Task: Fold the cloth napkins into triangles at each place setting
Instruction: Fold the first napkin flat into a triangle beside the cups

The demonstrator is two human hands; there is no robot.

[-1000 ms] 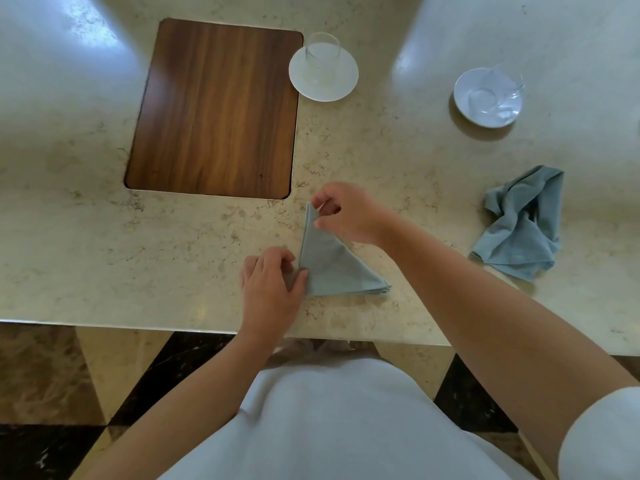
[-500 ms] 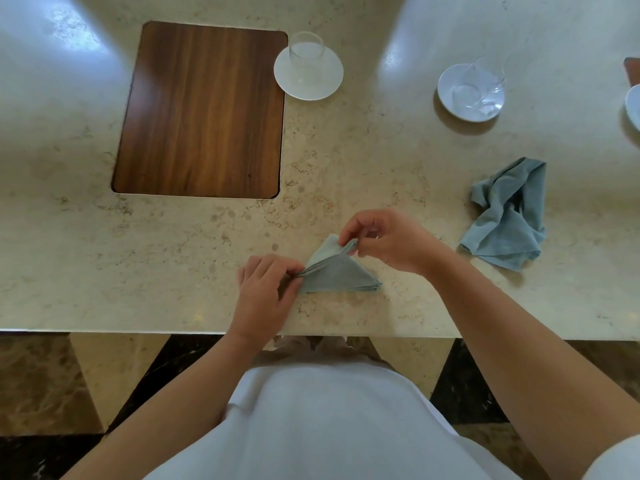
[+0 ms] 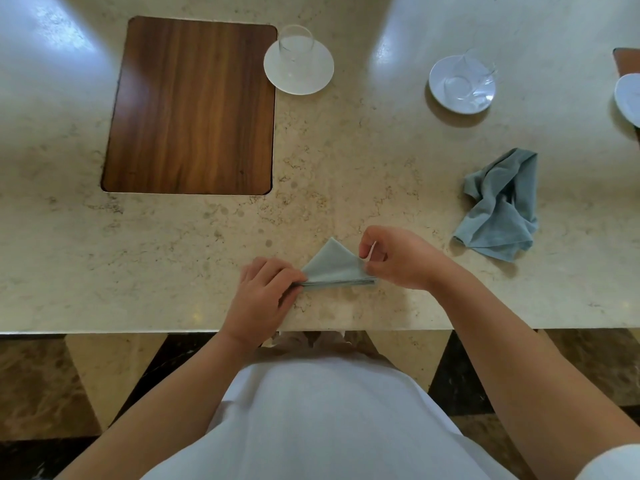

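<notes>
Table (image 3: 138, 271): pale stone-look slab; its front edge runs just below both hands.

Placemat (image 3: 190, 109): dark wood-grain rectangle, far left.

Crumpled napkin (image 3: 502, 209): grey-blue, bunched, well to the right of the work, not yet folded.

Left saucer (image 3: 277, 77): white, just beside the placemat's far right corner, with an upright glass (image 3: 296, 43) on it. Right saucer (image 3: 440, 95): carries a second glass (image 3: 474, 74) that looks tipped over.

Folded napkin (image 3: 332, 268): same grey-blue, already a small many-layered triangle. It lies on the table near the front edge, right of the placemat and not on it. The apex points away and the stacked edges face the person.

Left hand (image 3: 263, 296): fingers curled, gripping the triangle's left corner at the layered edge.

Right hand (image 3: 398, 258): fingers curled, thumb and forefinger apparently pinching cloth at the right corner.

Judgement: the step in hand is truing up the last fold.
- Pin the left corner and draw the right corner taut along the long edge, so the layers line up.
- Then lay it flat and press along the crease before letting go.
- Risk: the stacked layers may fan apart if one pinch releases early.

One napkin is near done; the crumpled one is untouched.
</notes>
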